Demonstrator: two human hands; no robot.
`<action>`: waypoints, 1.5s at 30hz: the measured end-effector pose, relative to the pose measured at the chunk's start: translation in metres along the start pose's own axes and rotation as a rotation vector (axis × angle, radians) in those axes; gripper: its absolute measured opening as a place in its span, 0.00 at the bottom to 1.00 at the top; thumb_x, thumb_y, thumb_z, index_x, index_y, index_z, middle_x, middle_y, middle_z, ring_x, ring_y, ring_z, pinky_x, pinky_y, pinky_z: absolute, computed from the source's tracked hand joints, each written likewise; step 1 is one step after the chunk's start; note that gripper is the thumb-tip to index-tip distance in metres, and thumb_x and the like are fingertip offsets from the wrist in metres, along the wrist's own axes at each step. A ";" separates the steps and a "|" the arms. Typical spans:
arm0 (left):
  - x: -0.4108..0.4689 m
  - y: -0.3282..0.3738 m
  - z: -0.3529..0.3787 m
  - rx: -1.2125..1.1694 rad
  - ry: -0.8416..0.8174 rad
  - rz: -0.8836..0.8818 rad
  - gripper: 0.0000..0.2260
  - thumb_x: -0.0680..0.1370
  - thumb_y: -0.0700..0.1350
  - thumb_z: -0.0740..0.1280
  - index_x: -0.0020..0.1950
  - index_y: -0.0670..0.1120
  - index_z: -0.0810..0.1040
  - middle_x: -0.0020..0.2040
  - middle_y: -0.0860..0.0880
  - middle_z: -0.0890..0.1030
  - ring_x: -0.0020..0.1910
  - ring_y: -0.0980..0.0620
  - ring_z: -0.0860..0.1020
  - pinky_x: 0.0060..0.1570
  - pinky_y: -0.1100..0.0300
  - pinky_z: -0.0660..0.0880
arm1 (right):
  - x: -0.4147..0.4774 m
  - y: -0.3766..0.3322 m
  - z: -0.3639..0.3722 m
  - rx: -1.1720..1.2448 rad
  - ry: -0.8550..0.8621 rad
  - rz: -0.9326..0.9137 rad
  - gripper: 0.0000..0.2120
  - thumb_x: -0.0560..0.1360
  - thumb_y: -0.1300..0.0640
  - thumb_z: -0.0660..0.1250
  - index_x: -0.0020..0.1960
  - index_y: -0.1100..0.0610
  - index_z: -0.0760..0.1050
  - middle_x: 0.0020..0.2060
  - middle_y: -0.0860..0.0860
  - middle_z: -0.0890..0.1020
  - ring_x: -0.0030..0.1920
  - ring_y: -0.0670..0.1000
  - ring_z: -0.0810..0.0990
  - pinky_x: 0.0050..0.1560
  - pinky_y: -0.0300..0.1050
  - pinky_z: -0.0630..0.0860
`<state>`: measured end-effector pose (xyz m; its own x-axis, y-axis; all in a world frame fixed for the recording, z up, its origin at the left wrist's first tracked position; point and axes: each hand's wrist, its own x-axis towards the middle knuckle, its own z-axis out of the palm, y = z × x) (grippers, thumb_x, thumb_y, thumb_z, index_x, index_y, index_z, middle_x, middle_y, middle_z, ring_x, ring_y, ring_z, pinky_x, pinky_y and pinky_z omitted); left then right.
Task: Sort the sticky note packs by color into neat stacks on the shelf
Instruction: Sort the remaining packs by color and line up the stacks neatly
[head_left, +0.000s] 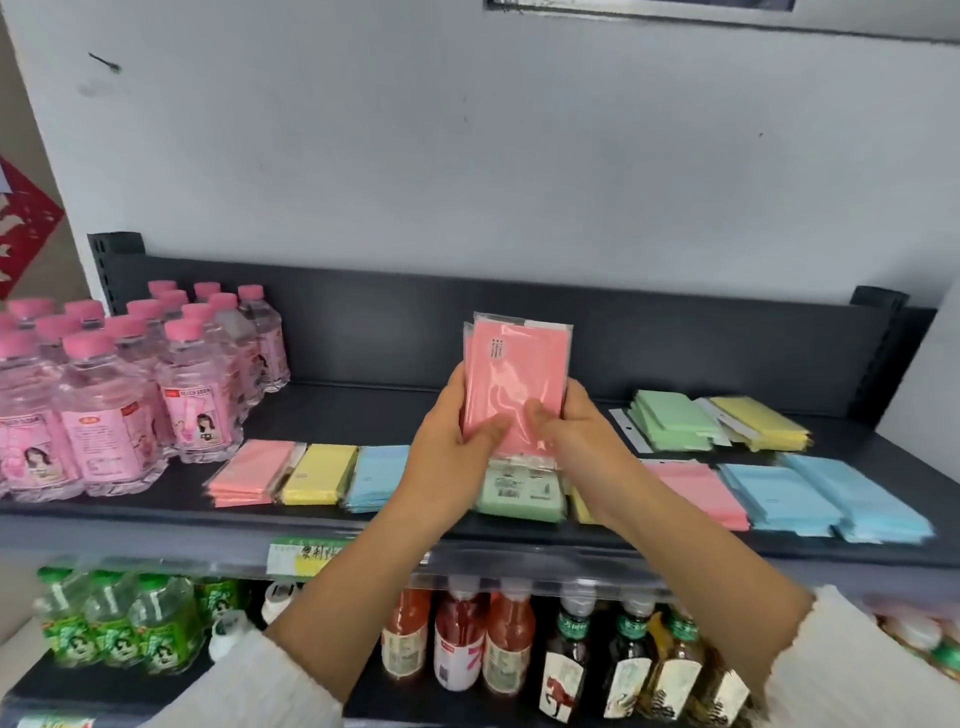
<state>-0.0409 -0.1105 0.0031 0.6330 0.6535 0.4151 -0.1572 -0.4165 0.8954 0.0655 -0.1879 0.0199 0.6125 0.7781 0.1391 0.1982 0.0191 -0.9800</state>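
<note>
A small bundle of pink sticky note packs (514, 379) was held upright above the middle of the shelf (363, 410). It was gripped at its lower end by the left hand (452, 426) and the right hand (571, 431), the fingers of both curled round the side edges and the thumbs laid across the front. The packs were judged light, thin and somewhat bendable. Their glossy film wrappers were thought likely to slide on one another, so a two-handed hold along the long edges was judged best for keeping the bundle square. A green pack (519, 493) lay directly beneath the hands. To the left, a pink stack (254, 470), a yellow stack (319, 475) and a blue stack (376, 478) were ranged side by side. To the right lay a second pink stack (696, 488), partly hidden by the forearm, and looser blue stacks (821, 499). Green and yellow piles were seen farther back. Pink-capped water bottles (104, 405) crowded the left end just beside the pink stack and were judged liable to be knocked.
</note>
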 end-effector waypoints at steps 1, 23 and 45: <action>0.005 0.003 0.010 0.009 -0.010 0.001 0.22 0.79 0.39 0.64 0.70 0.56 0.66 0.57 0.59 0.78 0.55 0.61 0.77 0.52 0.66 0.76 | 0.003 0.000 -0.011 -0.002 0.015 0.011 0.18 0.80 0.58 0.60 0.68 0.53 0.64 0.59 0.48 0.77 0.57 0.48 0.76 0.56 0.44 0.73; 0.113 -0.012 0.200 1.160 -1.048 -0.195 0.48 0.66 0.66 0.71 0.77 0.48 0.53 0.76 0.49 0.59 0.73 0.46 0.60 0.71 0.49 0.61 | 0.082 0.041 -0.239 0.266 0.362 0.141 0.13 0.78 0.66 0.62 0.62 0.62 0.70 0.55 0.56 0.80 0.53 0.55 0.80 0.56 0.53 0.77; 0.123 -0.011 0.220 1.039 -1.036 -0.209 0.33 0.62 0.57 0.79 0.59 0.50 0.66 0.47 0.58 0.71 0.50 0.52 0.70 0.51 0.61 0.69 | 0.092 0.045 -0.256 0.293 0.362 0.140 0.14 0.78 0.65 0.61 0.63 0.62 0.70 0.55 0.55 0.80 0.50 0.54 0.80 0.44 0.48 0.79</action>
<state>0.2054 -0.1640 0.0089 0.8914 0.2126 -0.4004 0.3201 -0.9206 0.2238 0.3262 -0.2761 0.0251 0.8550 0.5187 -0.0073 -0.0971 0.1462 -0.9845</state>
